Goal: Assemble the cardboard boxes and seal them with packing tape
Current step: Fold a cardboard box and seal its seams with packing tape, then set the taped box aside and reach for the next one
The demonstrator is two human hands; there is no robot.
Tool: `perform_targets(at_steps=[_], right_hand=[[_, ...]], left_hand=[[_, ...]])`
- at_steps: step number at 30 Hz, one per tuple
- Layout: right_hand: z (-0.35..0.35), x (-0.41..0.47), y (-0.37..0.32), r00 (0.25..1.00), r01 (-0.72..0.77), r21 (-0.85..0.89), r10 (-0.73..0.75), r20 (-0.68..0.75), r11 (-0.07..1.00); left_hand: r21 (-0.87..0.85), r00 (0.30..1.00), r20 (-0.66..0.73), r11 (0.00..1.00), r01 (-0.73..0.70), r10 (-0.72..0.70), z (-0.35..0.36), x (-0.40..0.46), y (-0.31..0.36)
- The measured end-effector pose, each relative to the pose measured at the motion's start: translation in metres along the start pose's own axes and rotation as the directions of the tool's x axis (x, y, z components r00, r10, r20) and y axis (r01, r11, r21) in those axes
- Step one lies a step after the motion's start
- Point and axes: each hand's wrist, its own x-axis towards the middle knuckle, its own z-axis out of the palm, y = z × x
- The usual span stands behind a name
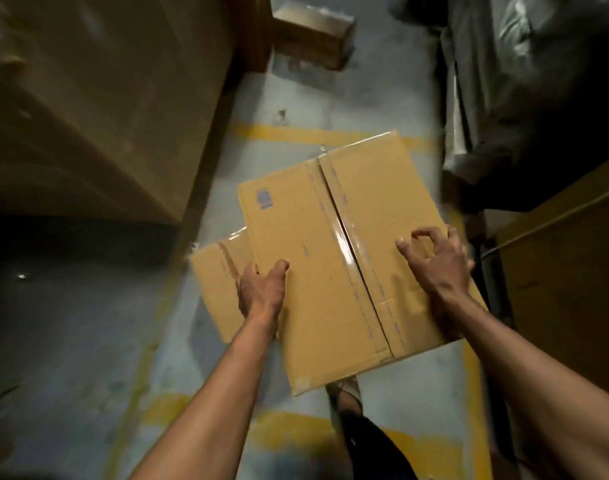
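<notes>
Taped box held above the floor, clear tape along its centre seam. Left hand grips its left edge, fingers hidden underneath. Right hand rests on top near the right edge, fingers curled, apparently holding nothing. Second box mostly hidden beneath. Surroundings blurred, dim.

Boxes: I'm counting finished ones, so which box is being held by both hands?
The large taped box, with the left hand at its left edge and the right hand on top. The smaller box lies beneath it.
</notes>
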Motion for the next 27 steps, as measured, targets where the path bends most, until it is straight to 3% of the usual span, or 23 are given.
perform_targets(at_steps=[7, 11, 14, 18, 20, 24, 27], right_hand=[[0.129, 0.184, 0.118, 0.999, -0.017, -0.113, 0.022, 0.049, 0.993], [0.207, 0.233, 0.174, 0.994, 0.032, -0.1, -0.022, 0.103, 0.995], [0.261, 0.251, 0.217, 0.976, 0.054, -0.125, -0.026, 0.214, 0.991], [0.327, 0.244, 0.27, 0.846, 0.117, -0.199, 0.007, 0.533, 0.973], [0.348, 0.231, 0.285, 0.801, 0.16, -0.26, 0.029, 0.598, 0.952], [0.347, 0.226, 0.283, 0.804, 0.152, -0.262, 0.035, 0.593, 0.953], [0.322, 0.217, 0.257, 0.804, 0.16, -0.231, 0.009, 0.594, 0.96]], left_hand=[[0.207, 0.987, 0.15, 0.974, -0.089, 0.059, 0.19, 0.181, -0.062], [0.397, 0.968, 0.172, 0.887, -0.236, 0.18, 0.257, 0.241, -0.108], [0.52, 0.952, 0.256, 0.806, -0.281, 0.166, 0.294, 0.278, -0.156], [0.72, 0.888, 0.46, 0.581, -0.379, 0.01, 0.324, 0.303, -0.231], [0.753, 0.867, 0.498, 0.506, -0.421, -0.021, 0.336, 0.301, -0.255], [0.77, 0.844, 0.533, 0.444, -0.459, -0.051, 0.336, 0.297, -0.251], [0.722, 0.816, 0.575, 0.504, -0.475, -0.054, 0.302, 0.28, -0.222]])
